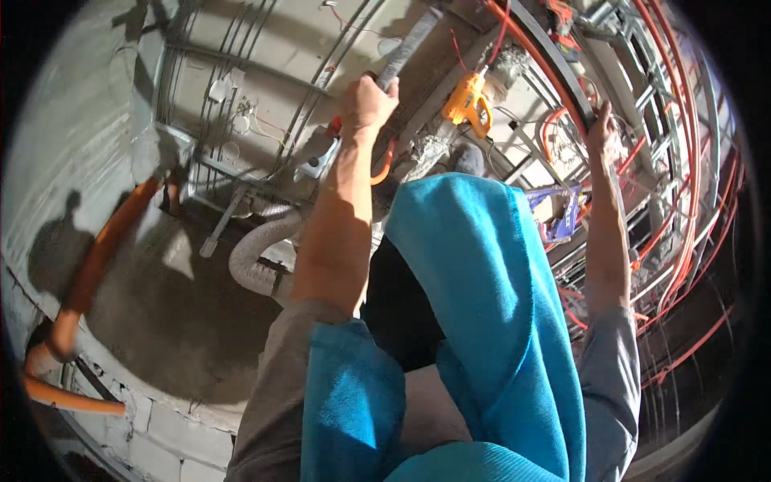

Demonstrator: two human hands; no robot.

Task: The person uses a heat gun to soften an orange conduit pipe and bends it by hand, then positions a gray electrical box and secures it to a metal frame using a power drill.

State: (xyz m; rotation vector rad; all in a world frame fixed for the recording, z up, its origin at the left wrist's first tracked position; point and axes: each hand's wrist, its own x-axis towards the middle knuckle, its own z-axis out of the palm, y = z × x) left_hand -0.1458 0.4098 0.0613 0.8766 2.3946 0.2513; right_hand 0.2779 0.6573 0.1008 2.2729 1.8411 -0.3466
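Note:
My left hand (368, 103) is raised and closed around a grey sleeved pipe (408, 46) that runs diagonally up to the right. Just below that hand sit an orange cable loop (385, 165) and a metal bracket (319, 161). My right hand (602, 132) reaches up to a thick orange-red cable (540, 58) that runs beside a dark curved rail; its fingers rest on or around the cable, and the grip is hard to see. A blue cloth (482, 305) hangs over my shoulders and covers the middle of the view.
A yellow power tool (469, 103) lies between my hands. A white corrugated hose (261, 251) runs under the left arm. A thick orange pipe (96, 265) curves down the grey wall at left. Many red cables (683, 217) and metal framing fill the right.

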